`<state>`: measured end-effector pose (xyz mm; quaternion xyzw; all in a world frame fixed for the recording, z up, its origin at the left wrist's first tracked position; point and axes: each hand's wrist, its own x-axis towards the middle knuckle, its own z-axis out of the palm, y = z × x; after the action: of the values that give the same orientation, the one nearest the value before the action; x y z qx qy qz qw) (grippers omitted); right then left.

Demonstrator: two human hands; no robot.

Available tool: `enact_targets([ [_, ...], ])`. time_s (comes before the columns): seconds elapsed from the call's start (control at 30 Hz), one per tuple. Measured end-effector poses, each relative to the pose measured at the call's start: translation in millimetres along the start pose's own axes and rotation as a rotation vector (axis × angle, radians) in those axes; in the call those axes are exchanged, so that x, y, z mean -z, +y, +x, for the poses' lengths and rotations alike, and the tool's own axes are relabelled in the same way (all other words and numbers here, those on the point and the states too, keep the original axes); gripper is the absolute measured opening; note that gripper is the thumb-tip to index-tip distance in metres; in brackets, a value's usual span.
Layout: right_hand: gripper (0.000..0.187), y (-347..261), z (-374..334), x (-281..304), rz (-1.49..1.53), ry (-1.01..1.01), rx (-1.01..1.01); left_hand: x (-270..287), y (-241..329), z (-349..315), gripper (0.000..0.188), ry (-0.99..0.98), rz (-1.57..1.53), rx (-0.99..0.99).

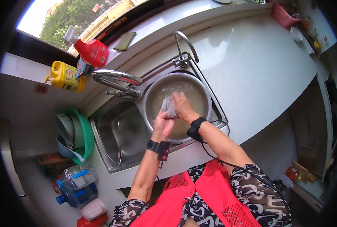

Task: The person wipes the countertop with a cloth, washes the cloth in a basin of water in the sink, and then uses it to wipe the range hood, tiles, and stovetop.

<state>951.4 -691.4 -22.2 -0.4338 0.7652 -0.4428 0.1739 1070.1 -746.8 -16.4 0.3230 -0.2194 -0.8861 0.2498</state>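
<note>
Both my hands are over a large round metal basin (pixel 150 99) of cloudy water, set in the right bowl of the sink. Between them is a wet greyish cloth (pixel 168 108), bunched up. My left hand (pixel 162 124) closes round its lower end, palm partly turned up. From the right, my right hand (pixel 181 105) grips the cloth with bent fingers; its fingertips are partly hidden. Each wrist wears a black strap, with a cable trailing from it.
Left of the basin is a second sink bowl (pixel 125 130). A thick curved faucet (pixel 117 78) and a thin one (pixel 181 56) rise behind. A red spray bottle (pixel 94 52) and yellow pump bottle (pixel 67 76) stand far left. Nearer are a green basin (pixel 86 132) and plastic water jugs (pixel 77 185).
</note>
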Motion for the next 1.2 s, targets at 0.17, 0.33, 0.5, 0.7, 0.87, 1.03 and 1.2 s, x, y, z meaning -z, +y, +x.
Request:
enact_targets([
  [0.17,0.020,-17,-20,-24,0.099,0.068,0.338,12,21,14,0.039,0.042,-0.144,0.217],
  [0.33,0.018,-9,-4,-11,0.051,-0.013,0.097,6,9,0,0.038,0.057,0.000,0.114],
  [0.5,0.017,-11,-3,-9,0.042,0.062,0.069,-8,8,-4,0.038,0.023,-0.127,0.144],
  [0.7,0.018,-33,-18,-19,0.011,0.131,0.259,4,21,0,0.036,0.098,-0.027,0.201],
  [0.87,0.021,-9,1,2,-0.010,0.082,-0.014,-16,4,-9,0.042,-0.023,-0.060,0.068],
  [1.03,0.018,-59,-32,-28,0.079,0.083,0.259,82,31,24,0.038,-0.716,-0.203,0.151],
  [1.2,0.015,17,4,2,-0.123,0.099,-0.157,-3,14,-15,0.036,-0.042,0.061,0.099],
])
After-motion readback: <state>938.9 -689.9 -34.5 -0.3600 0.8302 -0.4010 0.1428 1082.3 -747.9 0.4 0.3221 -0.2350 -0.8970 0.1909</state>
